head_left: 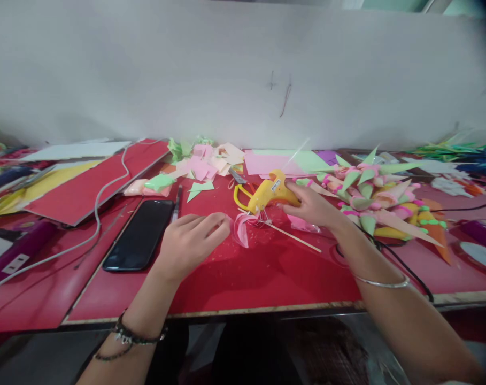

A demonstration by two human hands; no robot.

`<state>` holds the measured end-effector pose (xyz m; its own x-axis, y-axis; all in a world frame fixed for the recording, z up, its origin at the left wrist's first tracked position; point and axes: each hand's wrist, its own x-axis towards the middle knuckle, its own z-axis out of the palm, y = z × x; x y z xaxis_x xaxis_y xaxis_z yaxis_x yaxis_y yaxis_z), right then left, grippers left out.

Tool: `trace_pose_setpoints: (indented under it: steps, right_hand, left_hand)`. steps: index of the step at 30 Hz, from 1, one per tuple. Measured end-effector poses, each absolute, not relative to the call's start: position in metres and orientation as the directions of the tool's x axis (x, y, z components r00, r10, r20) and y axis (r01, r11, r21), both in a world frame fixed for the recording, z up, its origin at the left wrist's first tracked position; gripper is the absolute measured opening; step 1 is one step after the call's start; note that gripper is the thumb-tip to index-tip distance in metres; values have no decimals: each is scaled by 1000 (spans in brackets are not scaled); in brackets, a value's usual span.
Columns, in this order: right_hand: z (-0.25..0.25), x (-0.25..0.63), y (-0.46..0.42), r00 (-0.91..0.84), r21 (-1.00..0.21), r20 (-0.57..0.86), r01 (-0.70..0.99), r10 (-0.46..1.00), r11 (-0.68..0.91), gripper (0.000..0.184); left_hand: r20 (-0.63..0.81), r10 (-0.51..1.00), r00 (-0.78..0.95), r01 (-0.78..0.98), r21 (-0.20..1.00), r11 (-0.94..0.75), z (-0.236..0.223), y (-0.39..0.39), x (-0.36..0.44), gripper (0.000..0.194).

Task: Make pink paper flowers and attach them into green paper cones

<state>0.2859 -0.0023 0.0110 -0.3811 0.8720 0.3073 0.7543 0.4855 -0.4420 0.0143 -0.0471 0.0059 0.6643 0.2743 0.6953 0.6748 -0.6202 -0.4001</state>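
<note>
My right hand [313,206] is closed round the back end of a yellow hot glue gun [269,193], which lies low over the red table with its nozzle toward the left. My left hand [197,240] has its fingers curled into a pinch, with a thin pink petal-like piece [241,231] at the fingertips; the exact contact is partly hidden. A thin wooden stick [294,237] lies slanted just below the glue gun, and fine pink strands show around its left end. Behind the glue gun are scissors [238,177], partly covered.
A black phone [140,235] lies left of my left hand. Paper scraps [205,163] and coloured sheets [280,162] sit at the back. Paper flowers [371,195] pile up at right, near a black cable [403,267]. A white cable [100,198] crosses a red board [94,184] at left.
</note>
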Motion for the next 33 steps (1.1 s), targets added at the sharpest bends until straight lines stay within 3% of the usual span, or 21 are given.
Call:
trace_pose_setpoints:
  steps: [5,10,13,15,22,27,33]
  right_hand:
    - [7,288,2,-306,-399,361,803,881,442,25]
    - [3,297,10,39,-371,426,919,904,135,54]
    - [-1,307,17,209,-298,344,949,915,-105,43]
    - [-4,313,21,252,-238,301,954,919,-184,38]
    - [-15,323,29,195,-165,213,973,958,-161,34]
    - [-12,325,29,204,-96,194,977,960,-188,37]
    - [2,316,11,209,58,234,972,950,-228,51]
  left_hand:
    - [685,285,671,673,-400,-623,7,-47,15,12]
    - [669,356,653,695,-342,-632,4,-45,14,14]
    - [619,484,618,743,-259,-617,-1,-41,14,13]
    - [556,586,589,773,-178,-608,-2,-39,14,13]
    - [372,788,491,798,171,-578,4,-42,15,5]
    - [285,847,448,811,270,-520,6,-43,13,7]
    - [151,871,467,823,286,-491,7,-39,10,8]
